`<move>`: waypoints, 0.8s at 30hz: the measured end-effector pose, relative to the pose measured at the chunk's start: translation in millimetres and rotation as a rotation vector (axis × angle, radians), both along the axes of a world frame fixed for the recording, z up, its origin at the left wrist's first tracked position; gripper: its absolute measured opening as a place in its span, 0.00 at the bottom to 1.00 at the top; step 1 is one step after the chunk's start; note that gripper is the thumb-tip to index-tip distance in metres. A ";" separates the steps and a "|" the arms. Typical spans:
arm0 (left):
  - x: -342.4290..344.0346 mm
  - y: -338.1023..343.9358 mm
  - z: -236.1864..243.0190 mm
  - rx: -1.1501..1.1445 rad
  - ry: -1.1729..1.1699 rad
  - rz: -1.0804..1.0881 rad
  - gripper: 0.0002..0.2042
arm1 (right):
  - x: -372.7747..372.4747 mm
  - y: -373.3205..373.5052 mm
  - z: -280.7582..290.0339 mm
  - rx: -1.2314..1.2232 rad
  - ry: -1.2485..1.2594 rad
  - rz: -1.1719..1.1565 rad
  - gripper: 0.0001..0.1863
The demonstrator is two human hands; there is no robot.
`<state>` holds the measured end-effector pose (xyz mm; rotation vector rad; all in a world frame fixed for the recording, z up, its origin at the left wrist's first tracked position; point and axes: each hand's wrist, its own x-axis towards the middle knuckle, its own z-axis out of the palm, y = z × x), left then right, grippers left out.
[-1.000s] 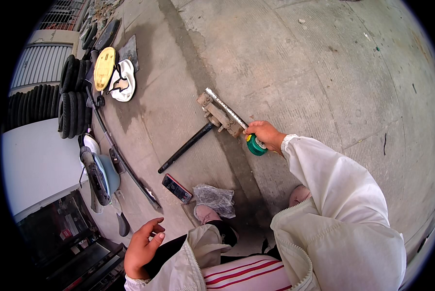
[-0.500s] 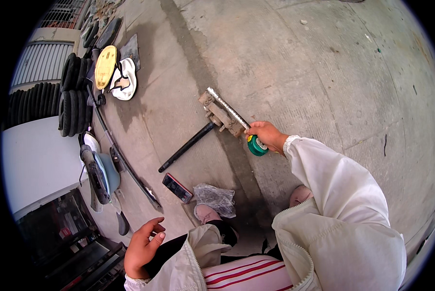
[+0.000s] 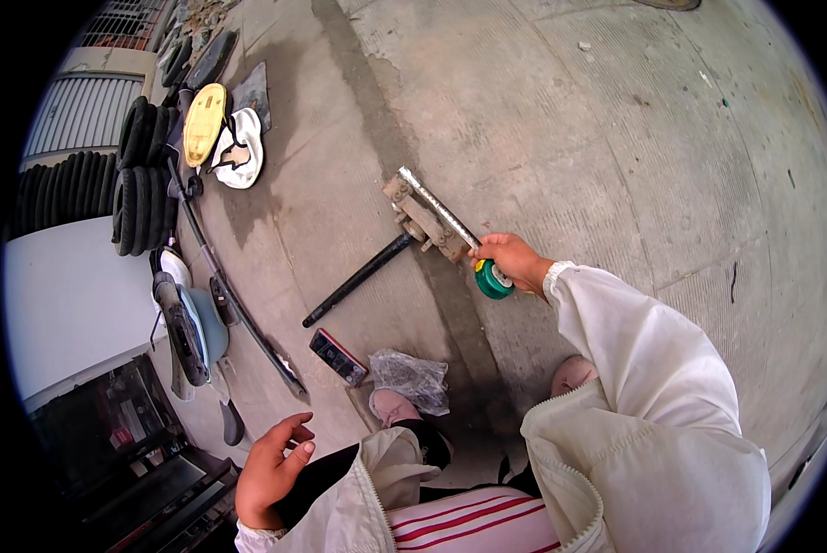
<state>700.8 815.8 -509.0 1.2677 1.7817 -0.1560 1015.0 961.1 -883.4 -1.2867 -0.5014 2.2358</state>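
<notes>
My right hand (image 3: 517,258) grips a green tape measure (image 3: 495,281) with a yellow spot on its case. Its silver blade (image 3: 443,213) is drawn out along a rusty metal bracket (image 3: 423,221) on the pavement, reaching its far end. From the bracket a black tube (image 3: 354,284) runs toward the near left; together they form a T shape. At the lower left my left hand (image 3: 273,470) hangs in the air, holding nothing, its fingers loosely bent and apart. A phone (image 3: 338,358) with a red edge lies beyond it.
A crumpled clear plastic bag (image 3: 408,380) lies by my left shoe (image 3: 392,406). Along the left are a long dark bar (image 3: 215,267), a yellow pad (image 3: 205,126), a white cover (image 3: 240,147), a pale blue bucket-like container (image 3: 209,324) and stacked black tires (image 3: 137,210).
My view has shifted slightly, so the bracket and my right hand appear a little farther right. My right hand still grips the tape measure; my left hand keeps its pose.
</notes>
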 end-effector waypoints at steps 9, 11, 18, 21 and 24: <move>-0.9 -1.4 -1.3 0.005 -0.002 0.003 0.20 | 0.4 -1.2 -0.9 0.014 -0.014 0.000 0.04; -0.8 -1.6 -1.4 0.006 -0.001 0.001 0.20 | 0.2 -1.6 -1.4 0.008 -0.017 0.000 0.04; -1.0 -2.2 -0.5 -0.003 0.008 0.002 0.19 | 0.0 -0.3 1.1 0.001 -0.021 -0.003 0.04; -1.5 -2.8 -1.2 0.006 0.000 -0.004 0.19 | -0.3 0.2 1.0 0.006 -0.039 0.003 0.04; -1.5 -3.0 -0.9 0.010 -0.002 -0.006 0.19 | -1.0 0.1 -1.4 0.008 -0.049 0.006 0.05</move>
